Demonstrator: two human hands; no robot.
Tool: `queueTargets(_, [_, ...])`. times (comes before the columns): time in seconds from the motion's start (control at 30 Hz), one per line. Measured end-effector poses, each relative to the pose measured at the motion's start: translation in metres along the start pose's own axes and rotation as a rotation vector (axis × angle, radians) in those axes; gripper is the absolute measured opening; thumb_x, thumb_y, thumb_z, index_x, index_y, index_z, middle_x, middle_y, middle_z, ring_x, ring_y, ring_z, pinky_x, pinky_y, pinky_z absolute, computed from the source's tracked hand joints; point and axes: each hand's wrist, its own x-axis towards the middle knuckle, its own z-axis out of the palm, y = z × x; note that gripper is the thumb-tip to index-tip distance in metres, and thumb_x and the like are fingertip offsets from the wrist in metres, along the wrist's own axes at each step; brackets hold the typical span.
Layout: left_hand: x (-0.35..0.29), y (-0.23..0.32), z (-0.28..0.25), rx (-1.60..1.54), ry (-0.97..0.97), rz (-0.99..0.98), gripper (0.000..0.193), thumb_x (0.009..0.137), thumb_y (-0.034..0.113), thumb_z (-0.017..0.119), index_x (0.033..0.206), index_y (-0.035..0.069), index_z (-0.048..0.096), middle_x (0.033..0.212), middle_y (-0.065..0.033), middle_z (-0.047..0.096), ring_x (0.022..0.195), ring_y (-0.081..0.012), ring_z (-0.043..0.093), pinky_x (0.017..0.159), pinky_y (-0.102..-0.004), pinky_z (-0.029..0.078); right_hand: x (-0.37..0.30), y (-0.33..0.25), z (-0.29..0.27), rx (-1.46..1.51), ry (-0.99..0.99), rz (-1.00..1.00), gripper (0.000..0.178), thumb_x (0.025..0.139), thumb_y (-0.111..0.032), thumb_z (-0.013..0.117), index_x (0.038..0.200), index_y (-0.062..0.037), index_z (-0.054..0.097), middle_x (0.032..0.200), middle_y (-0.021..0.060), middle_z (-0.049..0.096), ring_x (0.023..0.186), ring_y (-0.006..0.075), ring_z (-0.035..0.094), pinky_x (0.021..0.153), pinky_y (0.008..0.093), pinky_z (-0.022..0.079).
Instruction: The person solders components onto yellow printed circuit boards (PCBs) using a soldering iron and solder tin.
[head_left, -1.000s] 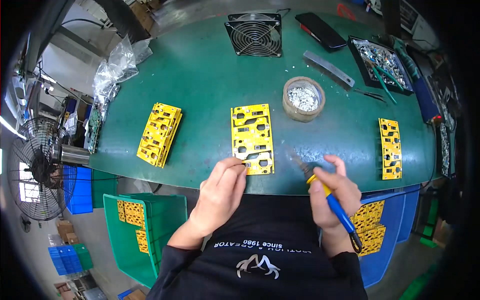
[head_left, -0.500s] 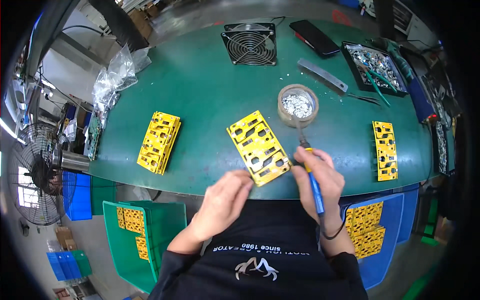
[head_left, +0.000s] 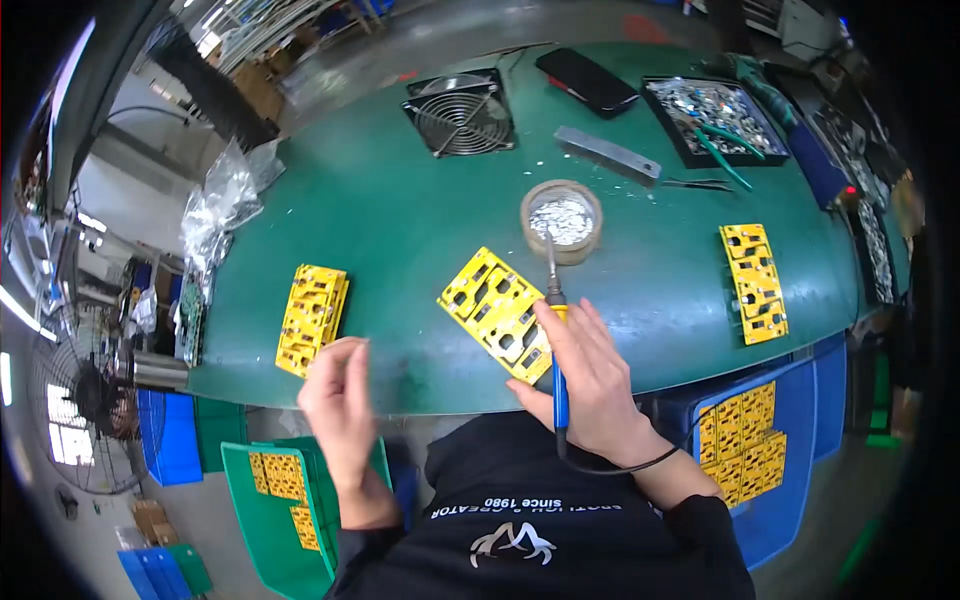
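Nearest us, boards lie in a green bin (head_left: pixel 248 525) and a blue bin (head_left: pixel 790 500) below the edge of a green bench (head_left: pixel 400 260). Above them, our right hand (head_left: pixel 590 385) closes around the handle of a blue-and-yellow soldering iron (head_left: pixel 560 400). Our left hand (head_left: pixel 342 400), blurred, is at the near end of a stack of yellow boards (head_left: pixel 312 318) on the left; its thumb and forefinger are close together, but we cannot tell whether they pinch anything. Between the hands, a single yellow board (head_left: pixel 497 313) lies slanted on the bench, its near corner just beside our right fingers. Farther off, the iron's metal end reaches over a round pot (head_left: pixel 576 253) of silvery flakes; contact is unclear. Working well here, in our judgement, means keeping the grip on the insulated handle, the hot end within the pot's rim and the cord clear of the forearm, and taking any board by its edges. Beyond stand a tray (head_left: pixel 690 155) of small parts and a square fan (head_left: pixel 462 122).
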Motion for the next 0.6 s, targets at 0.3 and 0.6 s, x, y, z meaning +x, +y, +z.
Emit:
queueTargets(0.3, [0.004, -0.057, -0.044, 0.329, 0.204, -0.161, 0.025, 0.095, 0.006, 0.077, 0.118, -0.002, 0.069, 0.110, -0.0075, 0.070, 0.076, -0.0105, 0.054, 0.067, -0.0257, 0.047, -0.019, 0.011, -0.070, -0.104, 0.324, 0.034, 0.082, 0.071, -0.018, 0.090, 0.142, 0.0074, 0.057, 0.130, 0.0261, 0.068, 0.121, 0.0500, 0.065, 0.110, 0.0548, 0.049])
queueTargets(0.6, [0.011, -0.068, -0.057, 0.428, -0.007, -0.218, 0.062, 0.090, 0.012, 0.082, 0.142, -0.008, 0.056, 0.146, -0.0255, 0.056, 0.126, -0.0341, 0.062, 0.103, -0.0408, 0.051, -0.057, 0.057, -0.135, -0.505, 0.595, 0.362, 0.078, 0.076, -0.007, 0.083, 0.147, 0.0044, 0.053, 0.135, 0.0236, 0.067, 0.127, 0.0400, 0.064, 0.110, 0.0455, 0.049])
